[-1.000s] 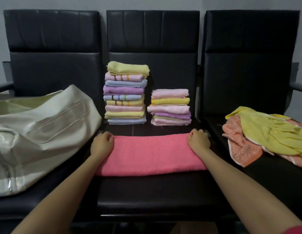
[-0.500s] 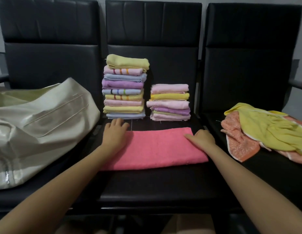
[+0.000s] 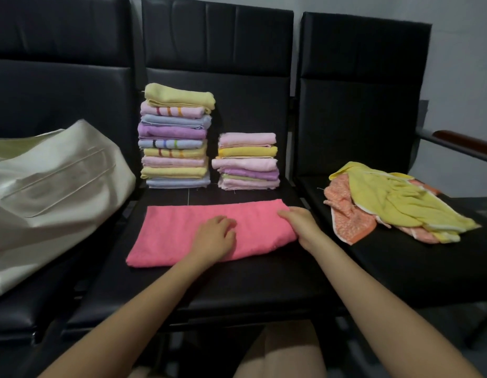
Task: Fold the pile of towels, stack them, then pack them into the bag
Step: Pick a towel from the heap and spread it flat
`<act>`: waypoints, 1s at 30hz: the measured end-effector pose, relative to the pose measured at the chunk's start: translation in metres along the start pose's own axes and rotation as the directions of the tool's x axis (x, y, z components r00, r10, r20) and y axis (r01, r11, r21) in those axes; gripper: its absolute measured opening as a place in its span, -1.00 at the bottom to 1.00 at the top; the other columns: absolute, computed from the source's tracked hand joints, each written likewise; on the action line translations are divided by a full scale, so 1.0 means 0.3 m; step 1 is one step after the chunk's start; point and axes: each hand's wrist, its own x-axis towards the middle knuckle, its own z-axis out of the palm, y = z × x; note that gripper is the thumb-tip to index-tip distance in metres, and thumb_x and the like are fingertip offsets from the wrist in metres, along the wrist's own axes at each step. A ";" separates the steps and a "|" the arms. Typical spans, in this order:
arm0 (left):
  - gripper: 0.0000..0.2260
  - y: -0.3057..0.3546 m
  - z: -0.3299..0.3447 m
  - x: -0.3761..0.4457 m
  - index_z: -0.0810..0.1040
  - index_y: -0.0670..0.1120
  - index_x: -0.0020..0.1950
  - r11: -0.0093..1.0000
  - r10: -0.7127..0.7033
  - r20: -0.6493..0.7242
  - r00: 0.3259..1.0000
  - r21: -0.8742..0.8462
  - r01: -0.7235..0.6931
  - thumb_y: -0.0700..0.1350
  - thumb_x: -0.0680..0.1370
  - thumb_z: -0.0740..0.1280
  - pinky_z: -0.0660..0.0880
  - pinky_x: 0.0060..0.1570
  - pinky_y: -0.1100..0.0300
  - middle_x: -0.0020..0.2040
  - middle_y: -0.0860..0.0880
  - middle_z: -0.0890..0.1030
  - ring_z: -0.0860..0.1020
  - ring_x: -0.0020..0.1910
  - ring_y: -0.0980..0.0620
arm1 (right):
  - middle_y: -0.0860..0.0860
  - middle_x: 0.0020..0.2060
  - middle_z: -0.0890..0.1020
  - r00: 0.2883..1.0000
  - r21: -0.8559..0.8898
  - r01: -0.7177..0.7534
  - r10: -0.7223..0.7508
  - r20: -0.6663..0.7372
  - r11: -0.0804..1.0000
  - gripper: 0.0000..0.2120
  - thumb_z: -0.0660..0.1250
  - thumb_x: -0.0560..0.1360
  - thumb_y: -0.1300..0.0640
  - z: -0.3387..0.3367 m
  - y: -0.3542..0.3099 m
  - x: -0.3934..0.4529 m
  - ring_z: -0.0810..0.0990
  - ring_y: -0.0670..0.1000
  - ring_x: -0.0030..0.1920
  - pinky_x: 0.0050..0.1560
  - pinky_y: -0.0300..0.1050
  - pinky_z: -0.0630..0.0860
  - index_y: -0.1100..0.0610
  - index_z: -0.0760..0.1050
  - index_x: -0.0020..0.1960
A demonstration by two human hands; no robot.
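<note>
Black seats (image 3: 258, 285) (towels (image 3: 209, 230), bag (image 3: 54, 186))

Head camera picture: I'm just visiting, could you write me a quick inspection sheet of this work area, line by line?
Surface: three black padded chairs side by side; the middle seat serves as the work surface.
Job's things: pink towel lying folded lengthwise on the middle seat; tall stack and short stack of folded towels behind it; unfolded yellow and orange towels heaped on the right seat; cream bag on the left seat.
Clutter: nothing seen.
Grips: left hand rests on the pink towel's middle, fingers loosely bent; right hand holds the towel's right end.
Cables: nothing seen.
Surroundings: grey wall; wooden armrest at far right.
</note>
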 end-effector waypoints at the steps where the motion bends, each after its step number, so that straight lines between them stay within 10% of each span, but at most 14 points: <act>1: -0.58 -0.012 -0.005 -0.004 0.54 -0.16 0.30 0.985 -0.022 -0.099 0.995 -0.175 0.004 -0.03 0.56 0.08 0.33 0.22 0.21 0.26 -0.13 0.54 0.49 0.25 -0.08 | 0.07 -0.07 0.57 1.000 0.065 -0.009 0.007 0.024 0.998 -0.78 0.31 0.54 0.28 0.020 -0.037 -0.006 0.53 0.02 -0.01 -0.21 -0.28 0.42 0.25 0.56 0.17; 5: -0.74 -0.036 -0.054 0.000 0.47 -0.22 0.24 0.525 -0.429 -0.102 0.897 -0.837 0.155 -0.21 0.66 0.07 0.46 -0.27 0.27 -0.03 -0.15 0.57 0.54 -0.21 0.02 | 0.07 -0.13 0.61 0.988 0.149 0.076 -0.094 0.119 0.986 -0.76 0.31 0.53 0.29 0.126 -0.158 -0.036 0.54 -0.04 -0.16 -0.21 -0.29 0.43 0.31 0.57 0.17; 8: -0.75 -0.047 -0.084 -0.002 0.43 -0.15 0.15 0.236 -0.500 0.069 0.863 -0.948 0.213 -0.03 0.67 0.06 0.51 -0.39 0.19 -0.13 -0.28 0.57 0.53 -0.30 -0.13 | 0.12 -0.07 0.66 0.941 0.048 0.146 -0.154 0.303 0.988 -0.74 0.27 0.59 0.18 0.200 -0.180 -0.087 0.53 -0.04 -0.16 -0.20 -0.27 0.42 0.31 0.57 0.18; 13: -0.50 -0.072 -0.080 -0.014 0.29 -0.11 0.50 0.707 -0.435 -0.040 0.900 -0.634 0.313 -0.07 0.58 0.30 0.44 0.27 -0.01 0.37 -0.14 0.46 0.50 0.25 -0.12 | 0.01 -0.06 0.62 0.912 -0.223 0.363 -0.296 0.286 0.905 -0.78 0.26 0.58 0.11 0.257 -0.069 -0.080 0.58 -0.03 -0.02 0.05 -0.07 0.54 0.17 0.60 0.13; 18: -0.58 -0.049 -0.089 0.000 0.38 -0.15 0.45 0.754 -0.415 -0.098 0.905 -0.594 0.281 -0.30 0.58 0.14 0.39 0.14 0.27 0.39 -0.13 0.45 0.48 0.19 0.05 | 0.05 0.21 0.50 0.941 -0.444 0.337 -0.285 0.181 0.830 -0.61 0.29 0.55 -0.02 0.241 0.053 -0.054 0.46 0.05 0.27 0.29 0.00 0.41 0.04 0.45 0.34; 22: -0.53 -0.054 -0.141 0.047 0.39 -0.16 0.44 0.726 -0.427 -0.051 0.903 -0.615 0.308 -0.39 0.54 0.07 0.43 -0.41 0.32 0.13 -0.22 0.59 0.50 -0.32 0.06 | 0.05 0.32 0.44 0.933 -0.588 0.360 -0.266 0.243 0.725 -0.48 0.25 0.55 -0.14 0.260 0.059 -0.052 0.37 0.06 0.35 0.35 -0.02 0.33 0.06 0.34 0.42; 27: -0.58 -0.105 -0.110 0.017 0.31 -0.08 0.51 0.955 -0.226 -0.013 0.974 0.195 0.224 -0.07 0.64 0.13 0.26 0.33 0.07 0.47 -0.18 0.32 0.34 0.39 -0.16 | 0.04 0.35 0.40 0.937 -0.714 0.349 -0.235 0.259 0.607 -0.46 0.16 0.57 -0.20 0.275 0.060 -0.051 0.33 0.06 0.36 0.35 -0.03 0.27 0.09 0.34 0.42; 30: -0.51 -0.115 -0.086 0.002 0.16 -0.01 0.57 0.932 -0.231 0.025 0.973 0.291 0.214 0.09 0.66 0.04 0.13 0.42 0.00 0.55 -0.14 0.17 0.19 0.49 -0.15 | 0.04 0.37 0.37 0.959 -0.736 0.282 -0.172 0.224 0.616 -0.42 0.14 0.55 -0.26 0.291 0.043 -0.053 0.33 0.07 0.37 0.35 -0.02 0.25 0.10 0.37 0.41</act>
